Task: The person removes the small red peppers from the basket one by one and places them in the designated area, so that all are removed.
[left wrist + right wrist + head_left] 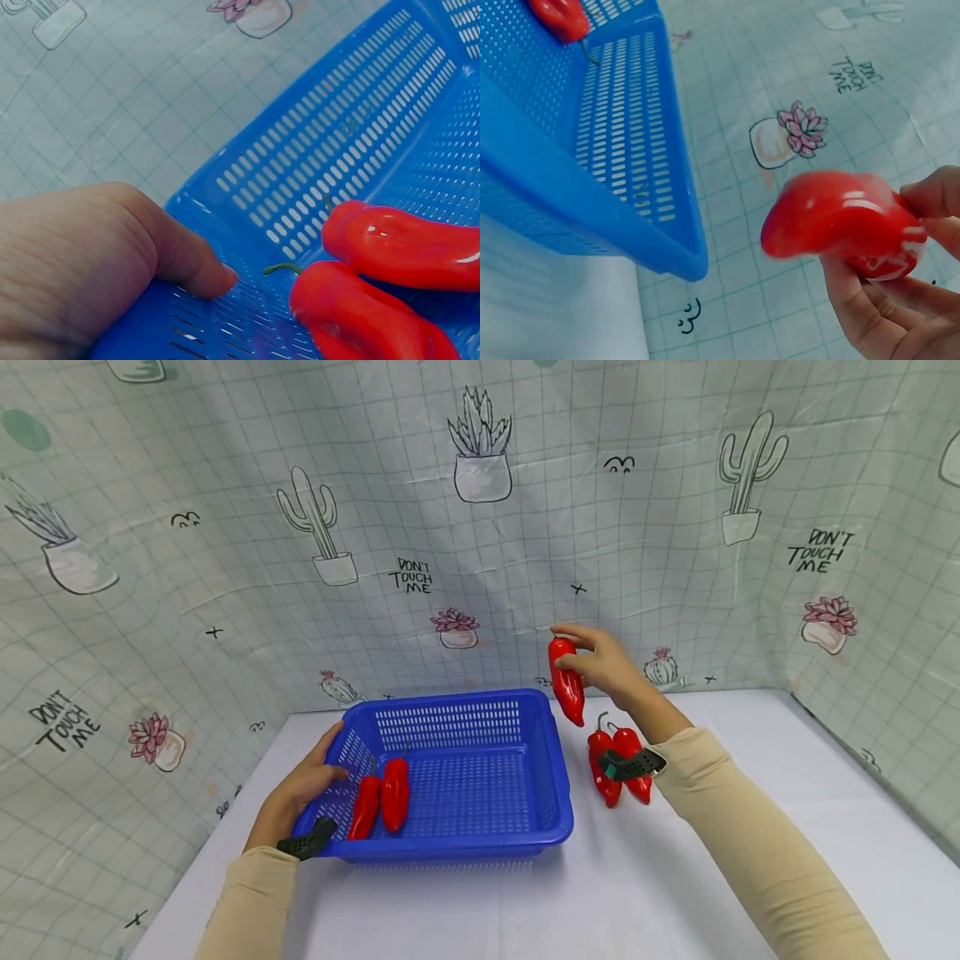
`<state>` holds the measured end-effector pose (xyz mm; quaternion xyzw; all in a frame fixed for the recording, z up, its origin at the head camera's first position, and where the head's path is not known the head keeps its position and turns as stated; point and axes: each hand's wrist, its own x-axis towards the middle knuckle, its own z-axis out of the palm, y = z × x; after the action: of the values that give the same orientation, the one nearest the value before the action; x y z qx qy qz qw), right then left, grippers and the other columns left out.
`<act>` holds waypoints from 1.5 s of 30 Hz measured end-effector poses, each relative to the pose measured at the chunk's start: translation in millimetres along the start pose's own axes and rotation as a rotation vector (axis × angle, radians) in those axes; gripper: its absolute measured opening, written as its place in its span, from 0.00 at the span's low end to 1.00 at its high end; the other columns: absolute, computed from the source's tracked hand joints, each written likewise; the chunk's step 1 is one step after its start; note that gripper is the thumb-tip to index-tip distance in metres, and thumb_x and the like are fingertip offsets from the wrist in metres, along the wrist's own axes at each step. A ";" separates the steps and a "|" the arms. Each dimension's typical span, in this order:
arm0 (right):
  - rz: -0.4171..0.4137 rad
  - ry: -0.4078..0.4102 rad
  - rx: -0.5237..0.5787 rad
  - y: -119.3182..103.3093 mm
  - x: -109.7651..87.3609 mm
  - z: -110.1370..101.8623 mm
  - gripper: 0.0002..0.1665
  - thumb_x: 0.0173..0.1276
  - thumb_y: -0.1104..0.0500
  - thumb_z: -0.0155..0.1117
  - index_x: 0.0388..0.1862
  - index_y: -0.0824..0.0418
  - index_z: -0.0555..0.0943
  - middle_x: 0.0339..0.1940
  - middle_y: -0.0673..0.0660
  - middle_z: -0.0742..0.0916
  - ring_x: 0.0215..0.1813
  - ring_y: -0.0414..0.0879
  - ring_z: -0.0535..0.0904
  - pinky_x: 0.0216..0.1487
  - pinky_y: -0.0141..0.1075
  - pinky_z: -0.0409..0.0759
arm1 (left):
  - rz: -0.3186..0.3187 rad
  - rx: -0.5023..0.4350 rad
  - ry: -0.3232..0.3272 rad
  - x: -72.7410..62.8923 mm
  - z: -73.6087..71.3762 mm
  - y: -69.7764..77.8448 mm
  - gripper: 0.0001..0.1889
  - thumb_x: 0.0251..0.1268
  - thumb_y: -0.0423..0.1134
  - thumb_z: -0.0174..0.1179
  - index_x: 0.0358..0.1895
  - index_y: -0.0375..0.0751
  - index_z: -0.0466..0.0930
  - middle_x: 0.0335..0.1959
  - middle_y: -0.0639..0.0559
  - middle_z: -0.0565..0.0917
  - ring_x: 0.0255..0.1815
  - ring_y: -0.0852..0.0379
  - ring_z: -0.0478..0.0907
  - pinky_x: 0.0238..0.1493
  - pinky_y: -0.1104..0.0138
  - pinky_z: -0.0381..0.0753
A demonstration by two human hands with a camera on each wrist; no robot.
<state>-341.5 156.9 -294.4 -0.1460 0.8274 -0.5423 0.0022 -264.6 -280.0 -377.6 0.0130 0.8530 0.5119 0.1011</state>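
Observation:
My right hand (pixel 602 664) pinches a red pepper (pixel 566 681) between thumb and fingers, its tip hanging down, just off the right rim of the blue basket (pixel 495 842). In the right wrist view this pepper (pixel 840 217) points toward the basket wall. My left hand (pixel 307 783) grips the basket's left rim, with the thumb (pixel 206 274) over the inner side. Inside the basket, near that thumb, lie two red peppers side by side, a left one (pixel 364 808) and a right one (pixel 395 795), both with green stems.
Two more red peppers, one (pixel 604 768) beside another (pixel 636 768), lie on the white table (pixel 720 860) right of the basket, partly hidden under my right wrist strap (pixel 632 764). A patterned cloth (pixel 540 552) hangs behind and at the sides.

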 end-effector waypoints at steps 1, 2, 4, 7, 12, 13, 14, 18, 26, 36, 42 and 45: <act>-0.003 0.000 0.004 0.4 -0.6 -0.5 0.32 0.69 0.62 0.57 0.72 0.59 0.69 0.70 0.67 0.72 0.57 0.63 0.79 0.46 0.47 0.85 | 0.001 -0.004 0.000 -0.1 -0.2 -0.5 0.49 0.57 0.21 0.45 0.79 0.45 0.30 0.76 0.23 0.40 0.71 0.20 0.52 0.61 0.33 0.66; -0.006 -0.002 0.008 0.9 -1.1 -1.0 0.31 0.69 0.62 0.57 0.72 0.59 0.70 0.70 0.66 0.73 0.58 0.63 0.78 0.46 0.47 0.85 | 0.002 -0.006 0.000 -0.1 -0.4 -0.9 0.49 0.57 0.21 0.45 0.79 0.45 0.30 0.76 0.23 0.41 0.70 0.20 0.53 0.60 0.33 0.67; -0.008 -0.004 0.012 1.9 -2.1 -1.7 0.29 0.70 0.62 0.57 0.70 0.60 0.72 0.70 0.65 0.74 0.59 0.61 0.78 0.45 0.46 0.85 | 0.001 -0.014 0.000 -0.2 -0.7 -1.7 0.49 0.57 0.21 0.45 0.79 0.45 0.30 0.76 0.23 0.41 0.70 0.20 0.53 0.60 0.33 0.67; -0.008 -0.011 0.015 4.0 -3.6 -4.0 0.28 0.70 0.62 0.56 0.69 0.61 0.73 0.70 0.64 0.74 0.59 0.61 0.78 0.44 0.43 0.86 | -0.005 -0.020 0.004 -0.6 -0.7 -1.8 0.49 0.57 0.21 0.45 0.79 0.46 0.30 0.76 0.23 0.41 0.70 0.20 0.53 0.60 0.33 0.67; 0.007 0.000 0.013 7.9 -6.2 -11.0 0.29 0.71 0.62 0.55 0.71 0.62 0.70 0.70 0.66 0.73 0.58 0.60 0.78 0.43 0.38 0.85 | -0.006 -0.022 0.005 -1.6 -0.2 0.4 0.49 0.57 0.21 0.46 0.79 0.45 0.31 0.76 0.24 0.39 0.71 0.22 0.53 0.62 0.35 0.67; 0.010 0.002 0.013 8.6 -6.7 -12.8 0.29 0.71 0.61 0.55 0.71 0.62 0.70 0.70 0.66 0.73 0.57 0.60 0.78 0.43 0.37 0.85 | -0.005 -0.023 0.004 -1.6 -0.4 0.7 0.49 0.56 0.21 0.46 0.79 0.45 0.31 0.77 0.24 0.39 0.71 0.22 0.53 0.62 0.35 0.67; 0.011 0.004 0.012 9.2 -7.3 -14.5 0.29 0.71 0.61 0.55 0.71 0.62 0.70 0.70 0.66 0.73 0.57 0.60 0.78 0.42 0.36 0.85 | -0.004 -0.027 0.003 -1.7 -0.6 0.8 0.49 0.56 0.21 0.45 0.79 0.45 0.31 0.76 0.24 0.39 0.71 0.22 0.53 0.62 0.35 0.67; 0.012 0.002 0.013 13.8 -10.8 -22.4 0.30 0.71 0.61 0.55 0.71 0.62 0.69 0.69 0.67 0.73 0.56 0.59 0.78 0.42 0.34 0.85 | -0.003 -0.030 0.002 -0.6 -1.0 0.9 0.48 0.57 0.21 0.45 0.79 0.45 0.31 0.76 0.23 0.40 0.71 0.21 0.53 0.61 0.34 0.67; 0.051 0.020 -0.028 31.3 -19.7 -36.0 0.34 0.70 0.60 0.58 0.74 0.62 0.65 0.70 0.70 0.71 0.59 0.64 0.76 0.44 0.37 0.85 | -0.006 -0.029 0.004 -0.8 -3.2 -2.6 0.49 0.57 0.21 0.46 0.79 0.46 0.30 0.76 0.23 0.41 0.68 0.24 0.58 0.56 0.42 0.75; 0.098 0.029 -0.066 59.3 -26.7 -48.8 0.35 0.71 0.58 0.58 0.75 0.63 0.63 0.69 0.72 0.71 0.58 0.64 0.77 0.43 0.37 0.85 | -0.020 -0.027 0.010 -1.5 -3.0 -3.1 0.49 0.57 0.21 0.46 0.80 0.47 0.30 0.77 0.25 0.39 0.71 0.24 0.53 0.63 0.37 0.67; 0.097 0.017 -0.096 75.1 -30.0 -57.5 0.33 0.72 0.60 0.53 0.74 0.66 0.62 0.65 0.74 0.73 0.55 0.62 0.76 0.45 0.40 0.85 | -0.053 -0.044 0.003 -0.7 -1.8 -0.4 0.49 0.59 0.22 0.45 0.80 0.51 0.30 0.78 0.27 0.37 0.72 0.23 0.50 0.65 0.34 0.61; 0.117 0.007 -0.115 81.2 -32.5 -60.6 0.32 0.72 0.61 0.52 0.74 0.67 0.62 0.65 0.74 0.72 0.56 0.63 0.75 0.47 0.45 0.85 | -0.054 -0.051 0.000 -0.2 -1.9 1.2 0.49 0.59 0.22 0.45 0.80 0.51 0.30 0.77 0.27 0.37 0.72 0.23 0.50 0.65 0.34 0.62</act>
<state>-339.6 249.1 -347.5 -0.0956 0.8643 -0.4933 0.0227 -264.8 -281.1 -375.6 -0.0127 0.8398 0.5304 0.1154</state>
